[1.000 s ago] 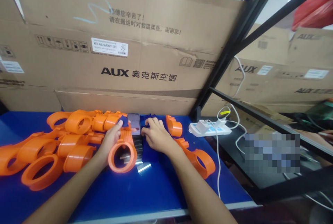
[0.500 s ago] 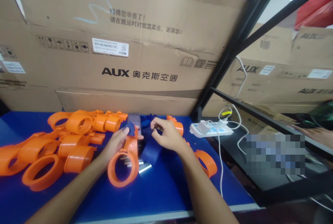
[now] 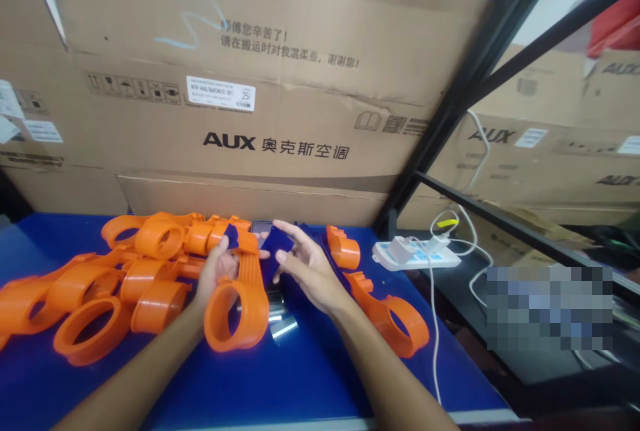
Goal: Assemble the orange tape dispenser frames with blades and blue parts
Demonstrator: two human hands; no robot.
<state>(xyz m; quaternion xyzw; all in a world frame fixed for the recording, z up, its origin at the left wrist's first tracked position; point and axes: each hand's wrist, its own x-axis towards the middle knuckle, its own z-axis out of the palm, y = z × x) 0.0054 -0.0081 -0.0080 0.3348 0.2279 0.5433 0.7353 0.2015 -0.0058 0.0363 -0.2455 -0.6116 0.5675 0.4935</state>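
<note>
My left hand (image 3: pixel 219 269) is closed around the upper end of an orange plastic ring with a ribbed handle (image 3: pixel 250 271); its round end hangs down toward me above the blue tabletop. A small dark blue piece (image 3: pixel 231 236) shows at the top of the handle, by my left fingers. Just to the right, my right hand (image 3: pixel 313 267) pinches a flat dark blue part (image 3: pixel 275 245) between thumb and fingers. That part is close beside the orange handle; whether they touch I cannot tell. Shiny silver pieces (image 3: pixel 284 327) lie on the table below.
Several orange ring parts (image 3: pixel 160 237) are piled on the left of the blue table (image 3: pixel 310 391). More orange parts (image 3: pixel 405 324) lie at right, near a white power strip (image 3: pixel 417 254) and its cable. A large cardboard box (image 3: pixel 280 181) stands behind; a black frame post (image 3: pixel 435 131) rises at right.
My right hand has taken hold of a blue part and brought it up beside the orange ring's handle. The orange ring has turned slightly in my left hand. The view has shifted a little.
</note>
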